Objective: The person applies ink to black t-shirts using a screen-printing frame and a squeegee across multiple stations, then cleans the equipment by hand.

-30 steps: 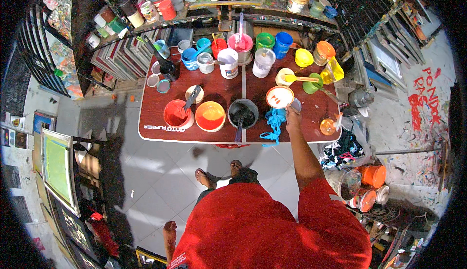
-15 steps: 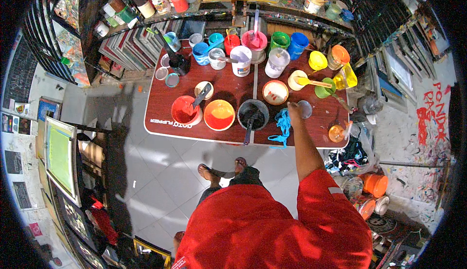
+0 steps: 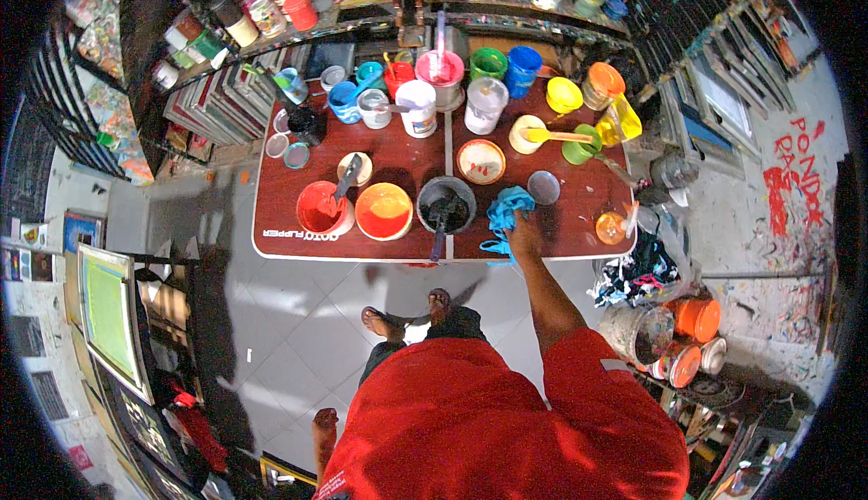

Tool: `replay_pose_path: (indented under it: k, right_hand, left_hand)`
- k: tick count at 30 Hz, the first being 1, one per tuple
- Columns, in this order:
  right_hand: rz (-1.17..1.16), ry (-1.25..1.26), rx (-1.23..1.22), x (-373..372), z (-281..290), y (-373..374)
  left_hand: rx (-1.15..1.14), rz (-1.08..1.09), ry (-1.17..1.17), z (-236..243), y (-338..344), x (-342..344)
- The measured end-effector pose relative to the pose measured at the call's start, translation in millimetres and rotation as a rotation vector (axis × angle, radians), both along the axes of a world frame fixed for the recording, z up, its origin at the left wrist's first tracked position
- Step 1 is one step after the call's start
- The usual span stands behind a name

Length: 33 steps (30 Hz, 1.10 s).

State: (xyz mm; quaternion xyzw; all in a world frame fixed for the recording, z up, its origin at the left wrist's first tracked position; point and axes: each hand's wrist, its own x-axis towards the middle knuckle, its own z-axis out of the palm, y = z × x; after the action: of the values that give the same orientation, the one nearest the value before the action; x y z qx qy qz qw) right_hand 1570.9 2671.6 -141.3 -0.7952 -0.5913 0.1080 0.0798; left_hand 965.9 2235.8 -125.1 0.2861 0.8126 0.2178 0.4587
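Observation:
My right hand [image 3: 523, 233] reaches over the front of the red-brown table [image 3: 389, 147], its fingers closed on a crumpled bright blue cloth [image 3: 508, 202]. Part of the cloth trails toward the table's front edge. Right beside it stands a small translucent cup [image 3: 543, 187]. To the left of the cloth is a grey pot [image 3: 447, 204] of black paint with a dark-handled tool in it. My left hand [image 3: 325, 422] hangs low at my left side, away from the table; its fingers are too small to make out.
A red paint tub [image 3: 324, 209] and an orange-red one [image 3: 383, 212] stand front left. Several paint pots line the back, including a yellow cup [image 3: 564, 95]. An orange-stained jar [image 3: 611, 227] sits near the right corner. Framed screens [image 3: 217, 107] lean behind the table.
My right hand has moved from beside the translucent cup down onto the blue cloth and closed on it. The cloth is bunched up higher. The whole view has shifted slightly.

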Motion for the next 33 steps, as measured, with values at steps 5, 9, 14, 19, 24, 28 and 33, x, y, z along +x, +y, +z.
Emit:
replay_pose_path:
  k: [5, 9, 14, 19, 24, 28, 33]
  right_hand:
    - [0.149, -0.260, 0.153, -17, 17, -5]
    - [0.186, -0.028, 0.001, -2, -18, 1]
    - [0.193, 0.153, -0.007, 2, -5, -3]
    - [-0.030, 0.469, 0.066, 31, 25, -22]
    - [-0.214, 0.714, 0.267, 75, 78, -43]
    - [-0.412, 0.967, 0.468, 87, 157, -62]
    - [-0.372, 0.955, 0.764, 80, 233, -51]
  left_hand:
    - [-0.069, -0.110, 0.045, 7, -4, -13]
    - [-0.109, -0.175, 0.056, 9, 9, -14]
    - [-0.136, -0.168, 0.042, 2, 15, -2]
    - [-0.128, -0.169, 0.037, 8, 26, 1]
    - [-0.121, -0.187, 0.029, 0, 29, -3]
    - [-0.118, -0.225, 0.019, -9, 38, -7]
    - [-0.098, -0.203, 0.030, -13, 31, -2]
